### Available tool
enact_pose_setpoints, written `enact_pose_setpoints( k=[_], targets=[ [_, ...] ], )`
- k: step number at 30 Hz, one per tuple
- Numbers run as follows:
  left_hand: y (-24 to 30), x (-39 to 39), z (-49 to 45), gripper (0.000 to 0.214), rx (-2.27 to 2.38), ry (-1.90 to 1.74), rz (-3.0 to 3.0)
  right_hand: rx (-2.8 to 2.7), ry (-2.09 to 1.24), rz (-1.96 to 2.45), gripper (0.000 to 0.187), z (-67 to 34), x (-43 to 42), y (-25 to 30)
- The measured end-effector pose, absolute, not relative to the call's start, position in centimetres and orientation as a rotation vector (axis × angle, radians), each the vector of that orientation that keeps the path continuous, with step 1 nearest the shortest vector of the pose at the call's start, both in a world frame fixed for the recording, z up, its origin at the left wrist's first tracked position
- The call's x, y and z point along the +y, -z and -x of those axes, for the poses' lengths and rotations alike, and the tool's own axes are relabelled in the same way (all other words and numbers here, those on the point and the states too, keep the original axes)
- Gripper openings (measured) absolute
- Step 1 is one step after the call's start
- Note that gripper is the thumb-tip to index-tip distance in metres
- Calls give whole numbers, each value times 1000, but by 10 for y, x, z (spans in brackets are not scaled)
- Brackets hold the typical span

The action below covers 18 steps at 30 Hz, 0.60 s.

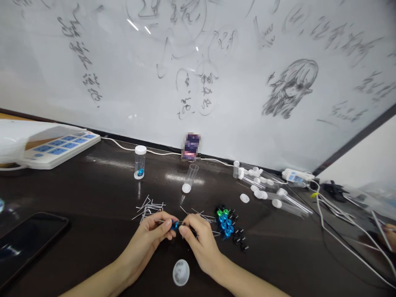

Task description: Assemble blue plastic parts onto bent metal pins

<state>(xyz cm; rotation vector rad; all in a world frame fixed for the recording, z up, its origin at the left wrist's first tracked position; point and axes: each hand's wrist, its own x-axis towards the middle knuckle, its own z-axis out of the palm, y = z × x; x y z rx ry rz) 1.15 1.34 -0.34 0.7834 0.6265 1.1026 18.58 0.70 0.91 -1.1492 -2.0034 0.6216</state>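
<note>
My left hand point(150, 237) pinches a small round blue metal part point(174, 225) between thumb and fingers. Close against it, my right hand point(201, 239) has its thumb and fingertips pressed together on something too small to make out. Bent metal rods like hex keys lie behind my left hand point(150, 207), and more rods point(204, 216) are partly hidden behind my right hand. To the right sit several blue parts point(225, 225), green parts point(222, 212) and black screws point(239, 237). A small translucent white cup point(181, 272) rests on the table below my hands.
A capped clear tube point(140, 163) holding a blue part stands at the back, and an uncapped tube point(190, 177) is beside it. Several tubes point(262, 183) lie at the right, with cables point(328, 218) beyond. A phone point(31, 243) and power strip point(62, 148) occupy the left.
</note>
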Motion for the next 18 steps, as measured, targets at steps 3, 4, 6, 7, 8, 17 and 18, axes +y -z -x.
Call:
enact_pose_setpoints(
  k=[3,4,6,7,8,17,18],
  targets=[
    [3,14,-11,11,631,-1109,-773,-2018,-618,1134,24,-185,7,-10],
    [3,14,-11,11,631,-1115,-765,-2010,-621,1123,18,-184,7,-10],
    [4,14,-11,11,627,-1121,-756,-1985,-628,1096,8,-183,6,-11],
    [4,14,-11,11,625,-1120,-754,-1973,-629,1088,5,-183,6,-11],
    [4,14,-10,11,624,-1120,-755,-1964,-627,1086,5,-183,5,-12],
    [4,14,-11,11,631,-1114,-809,-2037,-611,1126,26,-184,7,-14],
    [5,14,-11,10,632,-1120,-799,-2029,-599,1130,19,-183,7,-14]
  ],
)
